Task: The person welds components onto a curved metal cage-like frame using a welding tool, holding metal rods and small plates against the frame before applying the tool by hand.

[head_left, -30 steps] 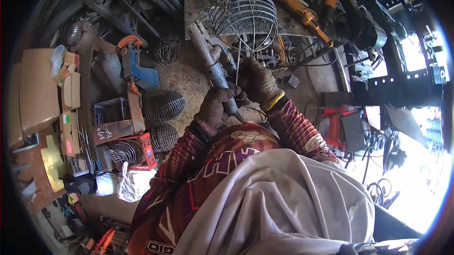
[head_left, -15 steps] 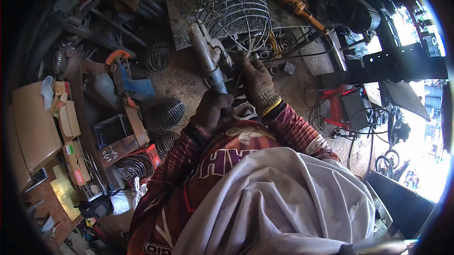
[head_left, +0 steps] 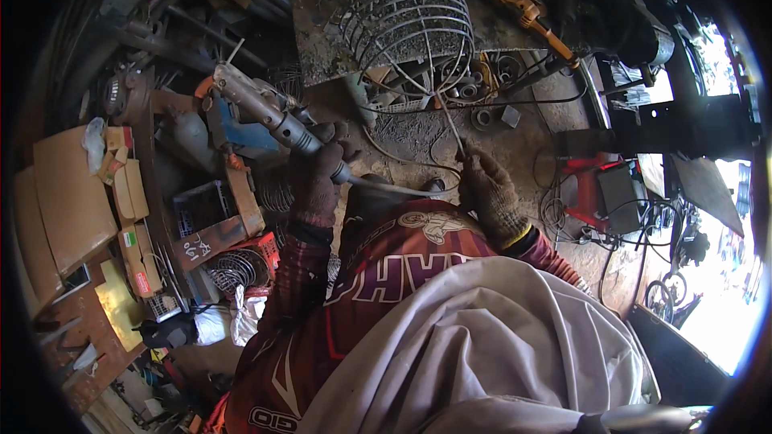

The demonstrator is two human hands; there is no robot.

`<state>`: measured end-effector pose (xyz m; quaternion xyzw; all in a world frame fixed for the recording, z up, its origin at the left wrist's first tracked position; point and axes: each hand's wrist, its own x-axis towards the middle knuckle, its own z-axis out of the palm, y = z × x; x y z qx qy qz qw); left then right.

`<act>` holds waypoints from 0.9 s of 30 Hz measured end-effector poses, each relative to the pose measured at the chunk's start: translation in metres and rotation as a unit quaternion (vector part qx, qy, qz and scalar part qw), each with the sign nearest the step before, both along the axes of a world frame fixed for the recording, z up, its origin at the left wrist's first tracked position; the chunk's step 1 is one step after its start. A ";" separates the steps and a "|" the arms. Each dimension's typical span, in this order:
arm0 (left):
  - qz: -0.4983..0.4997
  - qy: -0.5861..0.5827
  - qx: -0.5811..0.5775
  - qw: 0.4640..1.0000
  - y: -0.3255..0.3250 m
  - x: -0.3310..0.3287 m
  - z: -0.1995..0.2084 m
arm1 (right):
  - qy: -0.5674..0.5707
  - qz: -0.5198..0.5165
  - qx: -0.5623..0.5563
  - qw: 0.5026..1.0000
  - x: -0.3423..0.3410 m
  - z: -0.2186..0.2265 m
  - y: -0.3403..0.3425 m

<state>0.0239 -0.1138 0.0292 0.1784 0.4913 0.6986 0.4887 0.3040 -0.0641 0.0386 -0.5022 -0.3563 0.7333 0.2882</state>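
Note:
My left hand [head_left: 316, 181], in a dark glove, is closed around the grip of a welding electrode holder [head_left: 261, 111]. The holder slants up and left, and a short thin rod [head_left: 236, 49] sticks out at its far end. A grey cable [head_left: 402, 190] runs from its rear toward the right. My right hand [head_left: 492, 197], in a knitted glove with a yellow cuff, pinches the near end of a thin metal rod [head_left: 451, 126]. That rod's far end reaches the near tip of a rounded wire cage [head_left: 422, 20]; whether they are joined I cannot tell.
The cage lies on a dirty metal worktable [head_left: 322, 56]. An orange angle grinder [head_left: 515, 8] is at its far right. Cardboard boxes [head_left: 72, 193], a blue vise-like tool [head_left: 237, 124] and a red crate [head_left: 261, 257] stand left. A dark cable [head_left: 523, 102] crosses below the table; a red stool [head_left: 585, 193] is right.
My left hand has swung the electrode holder left, away from the cage. My right hand has drawn back toward me and right, and the thin rod now shows between it and the cage.

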 end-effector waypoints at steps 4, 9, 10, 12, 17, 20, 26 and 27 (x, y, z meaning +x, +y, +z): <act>-0.021 0.000 0.073 0.997 0.041 0.001 0.004 | -0.194 0.045 0.246 0.949 0.000 0.017 0.031; -0.110 -0.007 0.054 0.992 0.070 -0.021 -0.034 | -0.280 0.087 0.247 0.924 -0.037 0.075 0.054; -0.130 -0.027 0.055 0.990 0.074 -0.023 -0.037 | -0.270 0.058 0.268 0.923 -0.043 0.072 0.054; -0.163 -0.060 0.062 0.983 0.084 -0.032 -0.040 | -0.303 0.035 0.317 0.898 -0.050 0.055 0.052; -0.254 -0.120 0.001 0.960 0.092 -0.062 -0.023 | -0.286 -0.045 0.271 0.918 -0.080 0.006 0.026; -0.253 -0.130 0.045 0.958 0.097 -0.068 -0.012 | -0.188 -0.061 0.210 0.957 -0.125 -0.006 0.025; -0.252 -0.152 0.002 0.956 0.099 -0.085 -0.007 | -0.312 0.134 0.404 0.849 -0.154 0.005 0.046; -0.249 -0.166 -0.015 0.954 0.097 -0.088 -0.009 | -0.348 0.146 0.410 0.830 -0.151 0.015 0.050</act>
